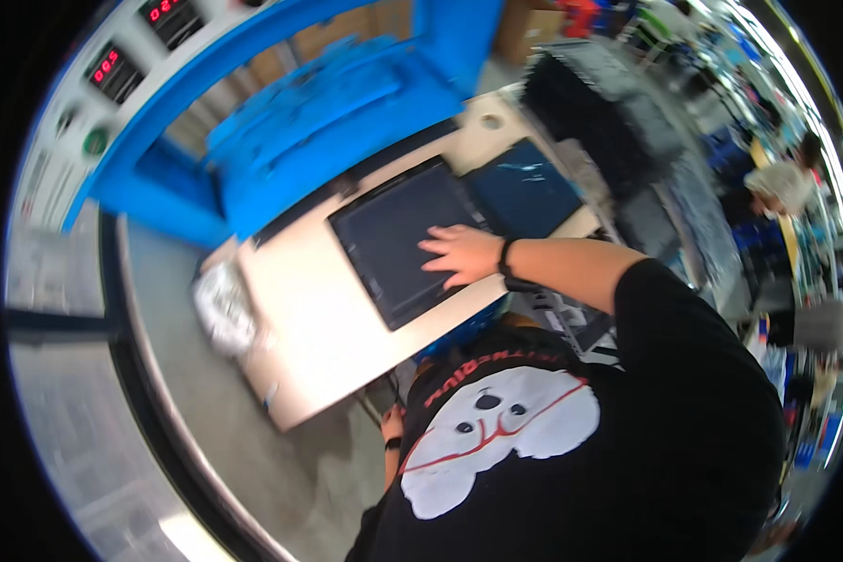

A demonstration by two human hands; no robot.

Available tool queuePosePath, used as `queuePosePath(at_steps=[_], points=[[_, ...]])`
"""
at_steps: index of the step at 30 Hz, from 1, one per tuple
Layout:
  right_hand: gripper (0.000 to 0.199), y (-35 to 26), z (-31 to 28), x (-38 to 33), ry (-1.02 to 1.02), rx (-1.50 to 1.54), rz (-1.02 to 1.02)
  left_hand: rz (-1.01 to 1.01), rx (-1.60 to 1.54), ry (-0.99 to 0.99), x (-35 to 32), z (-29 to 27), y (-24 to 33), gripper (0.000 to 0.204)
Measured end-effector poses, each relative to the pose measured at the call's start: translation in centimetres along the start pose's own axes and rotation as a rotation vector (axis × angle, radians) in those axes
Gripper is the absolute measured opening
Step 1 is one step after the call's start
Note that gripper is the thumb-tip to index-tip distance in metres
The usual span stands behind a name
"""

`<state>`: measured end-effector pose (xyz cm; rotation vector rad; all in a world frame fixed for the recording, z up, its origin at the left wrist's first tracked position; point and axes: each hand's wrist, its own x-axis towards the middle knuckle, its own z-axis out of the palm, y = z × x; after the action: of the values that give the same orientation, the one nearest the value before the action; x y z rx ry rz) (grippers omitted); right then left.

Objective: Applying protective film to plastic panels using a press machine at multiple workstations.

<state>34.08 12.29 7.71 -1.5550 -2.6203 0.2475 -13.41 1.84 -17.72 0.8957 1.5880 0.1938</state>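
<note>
My right hand (464, 255) lies palm down with its fingers spread on a flat, dark rectangular panel (393, 244) with a black border. The panel rests on a light-coloured worktable (314, 323). Beside it on the right is a second dark panel (529, 192), glossier and blue-green, partly overlapped at the corner or touching; I cannot tell which. Low by the table's front edge is my left hand (391, 423), close to my body. Its fingers are small and partly hidden, so whether they hold anything does not show.
A large blue machine frame (300, 131) stands behind the table, with a control panel (66, 140) bearing red digits at its left. Crumpled clear plastic (225, 309) sits at the table's left end. Black stacked material (599, 112) is at the right. Other people (782, 187) are farther right.
</note>
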Motion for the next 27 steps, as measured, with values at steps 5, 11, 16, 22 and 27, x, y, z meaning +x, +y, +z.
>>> queuePosePath(at_steps=[5, 11, 16, 22, 27], points=[[0.043, -1.3, 1.0, 0.2, 0.051, -0.142, -0.151, -0.363, -0.075, 0.146, -5.9, -0.7, 2.2, 0.022], [0.029, -2.8, -6.5, 3.2, 0.316, -0.11, -0.191, -0.267, -0.525, 0.056, -4.9, -3.5, -11.7, 0.022], [0.015, -2.9, -17.9, 4.0, 0.52, 0.336, 0.298, 0.097, 0.122, 0.108, -7.9, -4.1, 3.4, 0.027], [0.024, -3.8, -15.7, 6.6, 0.455, 1.674, 0.512, 0.577, -0.314, -0.121, -12.5, -5.5, 22.6, 0.038], [0.02, -8.0, -6.8, 8.9, 0.262, 1.995, 0.615, 0.587, -0.885, -0.345, -12.4, -6.7, 27.5, 0.039]])
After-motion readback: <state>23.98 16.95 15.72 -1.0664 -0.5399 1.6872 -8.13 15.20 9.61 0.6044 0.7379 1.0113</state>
